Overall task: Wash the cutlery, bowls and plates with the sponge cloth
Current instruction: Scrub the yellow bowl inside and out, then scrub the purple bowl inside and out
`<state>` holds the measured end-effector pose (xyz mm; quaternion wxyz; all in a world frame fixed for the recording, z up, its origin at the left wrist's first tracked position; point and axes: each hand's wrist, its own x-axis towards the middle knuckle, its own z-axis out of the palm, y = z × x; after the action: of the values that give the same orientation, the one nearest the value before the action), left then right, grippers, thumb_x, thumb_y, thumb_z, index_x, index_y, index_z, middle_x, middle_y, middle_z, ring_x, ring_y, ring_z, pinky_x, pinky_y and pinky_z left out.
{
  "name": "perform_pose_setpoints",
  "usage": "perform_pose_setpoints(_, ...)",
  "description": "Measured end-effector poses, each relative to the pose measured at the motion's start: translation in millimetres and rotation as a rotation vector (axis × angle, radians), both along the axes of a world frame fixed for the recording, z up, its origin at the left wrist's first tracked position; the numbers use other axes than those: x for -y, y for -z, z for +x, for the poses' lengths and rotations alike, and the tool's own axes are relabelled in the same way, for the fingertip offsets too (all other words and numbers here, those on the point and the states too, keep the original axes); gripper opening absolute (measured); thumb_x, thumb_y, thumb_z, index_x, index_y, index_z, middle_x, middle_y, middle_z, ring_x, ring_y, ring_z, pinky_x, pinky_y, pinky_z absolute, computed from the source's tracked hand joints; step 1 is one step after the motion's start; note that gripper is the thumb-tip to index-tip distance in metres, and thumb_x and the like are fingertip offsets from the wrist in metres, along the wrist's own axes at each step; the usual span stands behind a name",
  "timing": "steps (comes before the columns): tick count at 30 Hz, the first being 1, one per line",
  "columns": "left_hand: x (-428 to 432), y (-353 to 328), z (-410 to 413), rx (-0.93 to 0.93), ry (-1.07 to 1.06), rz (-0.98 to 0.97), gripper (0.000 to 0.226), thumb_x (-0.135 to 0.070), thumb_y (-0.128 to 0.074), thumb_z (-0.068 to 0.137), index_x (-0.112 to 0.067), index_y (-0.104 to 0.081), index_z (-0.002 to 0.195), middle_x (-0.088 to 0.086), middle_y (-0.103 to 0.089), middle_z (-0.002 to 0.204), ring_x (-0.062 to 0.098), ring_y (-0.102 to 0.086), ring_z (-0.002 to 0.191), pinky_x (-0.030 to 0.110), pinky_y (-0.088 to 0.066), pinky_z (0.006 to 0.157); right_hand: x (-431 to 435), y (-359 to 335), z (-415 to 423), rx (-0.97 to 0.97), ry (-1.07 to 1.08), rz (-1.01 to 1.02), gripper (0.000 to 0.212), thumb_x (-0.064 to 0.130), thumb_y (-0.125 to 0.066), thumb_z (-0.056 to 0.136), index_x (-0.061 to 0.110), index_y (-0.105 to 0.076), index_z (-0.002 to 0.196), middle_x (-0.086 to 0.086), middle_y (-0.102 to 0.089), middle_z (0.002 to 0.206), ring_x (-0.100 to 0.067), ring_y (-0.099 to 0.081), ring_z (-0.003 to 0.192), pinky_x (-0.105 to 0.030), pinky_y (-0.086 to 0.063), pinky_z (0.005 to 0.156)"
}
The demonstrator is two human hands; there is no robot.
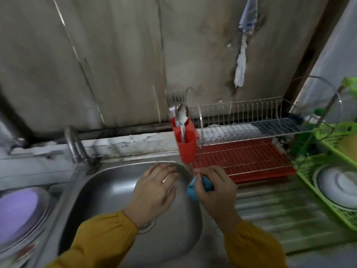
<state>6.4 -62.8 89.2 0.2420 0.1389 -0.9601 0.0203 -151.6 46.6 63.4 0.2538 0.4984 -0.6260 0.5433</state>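
- Left hand (156, 188) is center frame over the sink (108, 190). Fingers lie over the rim of a steel bowl (182, 168), thumb on its near face, holding it. Blurry, so the grip is only roughly readable.
- Right hand (214, 188) is just right of it, fist closed tight around a blue sponge cloth (193, 188). The cloth sits at the bowl's right edge.
- Both arms are in mustard sleeves (100, 236).
- The steel basin fills lower center, with the faucet (74, 146) at its upper-left corner.
- Ridged steel drainboard (280, 209) to the lower right, wet-looking.
- Red cutlery holder (185, 140) is above the hands, with spoons and forks (181, 113) standing in it.
- Wire dish rack (241, 117) over a red tray (241, 157), right of center.
- Green basket (309, 171) at the right edge holds white plates (340, 186).
- Plate stack with a purple plate (17, 209) on top, lower left.
- Stained grey wall (116, 55) across the top.
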Motion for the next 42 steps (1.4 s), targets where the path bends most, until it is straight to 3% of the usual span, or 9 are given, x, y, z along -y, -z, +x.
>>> perform_pose_setpoints(9, 76, 36, 188, 0.179, -0.433, -0.016, 0.039, -0.031, -0.046, 0.081, -0.013, -0.071, 0.104, 0.009, -0.069, 0.109, 0.03, -0.065, 0.104, 0.039, -0.037, 0.097, 113, 27, 178, -0.028, -0.374, 0.098, 0.011, 0.016, -0.063, 0.084, 0.013, -0.074, 0.081, 0.0, -0.065, 0.079, -0.016, -0.061, 0.065, -0.032, -0.052, 0.059)
perform_pose_setpoints(13, 106, 61, 258, 0.193, -0.589, 0.032, 0.031, -0.025, -0.053, 0.077, -0.012, -0.072, 0.099, 0.01, -0.071, 0.1, 0.031, -0.067, 0.092, 0.039, -0.05, 0.086, 150, 44, 241, -0.017, -0.494, 0.166, 0.011, 0.018, -0.063, 0.083, 0.013, -0.073, 0.083, 0.0, -0.064, 0.079, -0.015, -0.06, 0.065, -0.03, -0.051, 0.06)
perform_pose_setpoints(16, 132, 84, 311, 0.241, -0.739, 0.108, 0.025, -0.017, -0.057, 0.078, -0.009, -0.071, 0.098, 0.011, -0.07, 0.095, 0.033, -0.066, 0.086, 0.039, -0.045, 0.085, 178, 60, 288, -0.004, -0.549, 0.233, 0.011, 0.019, -0.063, 0.082, 0.013, -0.072, 0.082, 0.0, -0.063, 0.079, -0.016, -0.06, 0.063, -0.032, -0.051, 0.056)
perform_pose_setpoints(18, 145, 95, 338, 0.332, -0.864, 0.251, 0.038, -0.014, -0.07, 0.079, -0.007, -0.066, 0.117, 0.014, -0.068, 0.112, 0.033, -0.063, 0.103, 0.043, -0.046, 0.094, 193, 69, 312, 0.041, -0.579, 0.291, 0.014, 0.021, -0.061, 0.083, 0.013, -0.072, 0.083, 0.0, -0.061, 0.08, -0.015, -0.06, 0.063, -0.033, -0.053, 0.056)
perform_pose_setpoints(20, 156, 102, 357, 0.409, -0.972, 0.363, 0.061, -0.026, -0.068, 0.087, -0.011, -0.046, 0.141, 0.01, -0.053, 0.139, 0.027, -0.049, 0.127, 0.039, -0.036, 0.108, 205, 77, 333, 0.063, -0.575, 0.363, 0.018, 0.026, -0.057, 0.083, 0.016, -0.072, 0.084, 0.002, -0.061, 0.081, -0.015, -0.061, 0.064, -0.031, -0.054, 0.056)
perform_pose_setpoints(23, 170, 111, 371, 0.412, -1.085, 0.519, 0.063, -0.03, -0.057, 0.095, -0.014, -0.031, 0.15, 0.007, -0.041, 0.15, 0.024, -0.038, 0.137, 0.035, -0.028, 0.115, 218, 90, 359, 0.097, -0.559, 0.485, 0.024, 0.033, -0.051, 0.082, 0.022, -0.072, 0.084, 0.005, -0.061, 0.083, -0.017, -0.064, 0.068, -0.033, -0.055, 0.057)
perform_pose_setpoints(29, 190, 127, 388, 0.499, -1.071, 0.624, 0.045, -0.03, -0.047, 0.1, -0.019, -0.042, 0.144, 0.004, -0.052, 0.142, 0.023, -0.047, 0.13, 0.035, -0.029, 0.115, 233, 110, 384, 0.017, -0.505, 0.614, 0.026, 0.037, -0.047, 0.082, 0.025, -0.07, 0.081, 0.008, -0.062, 0.081, -0.016, -0.063, 0.065, -0.03, -0.052, 0.051)
perform_pose_setpoints(33, 189, 130, 387, 0.577, -1.012, 0.55, 0.033, -0.021, -0.046, 0.099, -0.021, -0.053, 0.131, 0.004, -0.06, 0.128, 0.024, -0.052, 0.12, 0.033, -0.029, 0.111, 237, 115, 385, -0.06, -0.446, 0.654, 0.025, 0.037, -0.045, 0.079, 0.028, -0.069, 0.075, 0.01, -0.064, 0.072, -0.01, -0.061, 0.065, -0.021, -0.047, 0.049)
perform_pose_setpoints(42, 197, 119, 393, 0.58, -0.96, 0.506, 0.046, -0.012, -0.049, 0.097, -0.022, -0.043, 0.141, 0.008, -0.06, 0.128, 0.026, -0.056, 0.117, 0.031, -0.04, 0.103, 243, 125, 384, -0.096, -0.441, 0.686, 0.025, 0.036, -0.043, 0.079, 0.028, -0.067, 0.075, 0.013, -0.063, 0.072, -0.009, -0.06, 0.068, -0.021, -0.047, 0.052)
